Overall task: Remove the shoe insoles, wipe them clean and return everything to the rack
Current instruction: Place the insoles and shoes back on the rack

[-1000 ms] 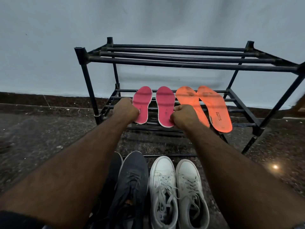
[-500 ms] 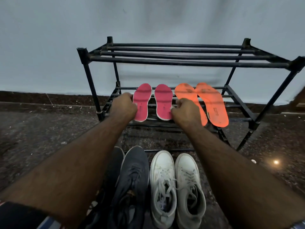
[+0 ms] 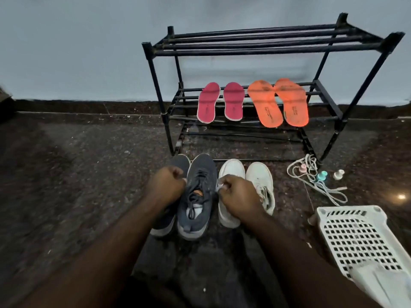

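Note:
Two pink insoles [image 3: 209,103] and two orange insoles [image 3: 264,105] lie side by side on the middle shelf of the black metal rack [image 3: 155,70]. In front of the rack, a pair of grey shoes [image 3: 200,196] and a pair of white shoes [image 3: 260,176] stand on the floor. My left hand [image 3: 165,185] is curled on the opening of the left grey shoe [image 3: 164,221]. My right hand [image 3: 238,194] pinches a white part at the top of the left white shoe [image 3: 231,168].
A white perforated plastic basket [image 3: 355,236] lies tipped at the right with a pale cloth [image 3: 378,283] at its near end. A tangled cord with small plastic pegs [image 3: 315,174] lies by the rack's right leg. The rack's top shelf holds nothing. Dark speckled floor spreads to the left.
Both hands have let go of the pink insoles on the shelf and drawn back to the shoes on the floor. My head has turned left and down, bringing the basket and cord into view.

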### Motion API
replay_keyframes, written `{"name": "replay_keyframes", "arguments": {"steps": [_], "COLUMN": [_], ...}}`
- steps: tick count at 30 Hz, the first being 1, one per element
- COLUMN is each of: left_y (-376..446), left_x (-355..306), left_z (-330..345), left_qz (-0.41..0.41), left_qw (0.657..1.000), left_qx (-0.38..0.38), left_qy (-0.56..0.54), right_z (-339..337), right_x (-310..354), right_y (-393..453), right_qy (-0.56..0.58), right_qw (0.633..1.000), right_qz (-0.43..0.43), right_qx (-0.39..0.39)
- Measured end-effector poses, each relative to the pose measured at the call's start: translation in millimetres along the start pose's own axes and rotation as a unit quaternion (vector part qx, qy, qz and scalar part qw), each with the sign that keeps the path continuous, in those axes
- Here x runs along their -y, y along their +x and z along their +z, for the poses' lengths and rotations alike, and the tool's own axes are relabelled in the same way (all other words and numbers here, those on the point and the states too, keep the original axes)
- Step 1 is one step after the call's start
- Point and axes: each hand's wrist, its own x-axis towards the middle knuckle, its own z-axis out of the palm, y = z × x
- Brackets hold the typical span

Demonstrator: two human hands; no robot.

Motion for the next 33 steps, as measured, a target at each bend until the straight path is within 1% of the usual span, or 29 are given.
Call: {"name": "replay_keyframes", "arguments": {"steps": [3,5,7,11,14,17,20,22,26,28,31,33], "left_y": [-19.9,-27.0,-31.6,-31.8,-26.9,-19.1,-11.7,-12.0,-10.5,-8.6,-9.2,-9.0], "left_x": [33.3,43.6,44.0,26.5,18.1,19.2,19.5,15.4,11.0,10.4,8.5,9.3], "left_z": [8.3,14.5,18.9,18.4,24.6,28.7,30.3,30.1,28.5,27.5,28.1,28.1], "left_qz": [-0.04,-0.052,-0.057,-0.006,0.035,0.023,0.017,0.027,0.034,0.035,0.029,0.021], "left_qw": [0.999,0.998,0.998,1.0,0.998,0.999,0.999,0.999,0.998,0.997,0.995,0.995], "left_qx": [-0.022,-0.003,0.021,-0.013,0.037,0.044,0.034,0.034,0.047,0.062,0.089,0.096], "left_qy": [0.015,0.03,0.026,0.017,0.027,0.021,0.016,0.021,0.009,0.013,0.024,0.006], "right_z": [22.5,32.6,39.4,43.6,43.9,46.1,49.5,50.1,52.3,53.7,57.7,60.6], "right_x": [-2.0,-1.2,1.4,10.1,16.3,13.3,11.7,14.5,21.6,28.4,35.2,30.9], "right_y": [-28.0,-39.6,-44.6,-36.7,-25.1,-17.2,-14.2,-11.7,-4.5,-4.0,-4.0,-5.9], "right_qy": [0.031,0.036,0.028,0.033,0.044,0.095,0.105,0.104,0.053,0.045,0.1,0.133], "right_qw": [0.999,0.997,0.998,0.999,0.998,0.991,0.989,0.989,0.993,0.992,0.986,0.981], "right_qz": [0.02,0.03,0.018,0.025,0.047,0.085,0.099,0.104,0.101,0.109,0.129,0.134], "right_qx": [0.041,0.056,0.06,0.021,-0.006,-0.044,-0.015,0.0,-0.029,-0.037,-0.044,-0.033]}}
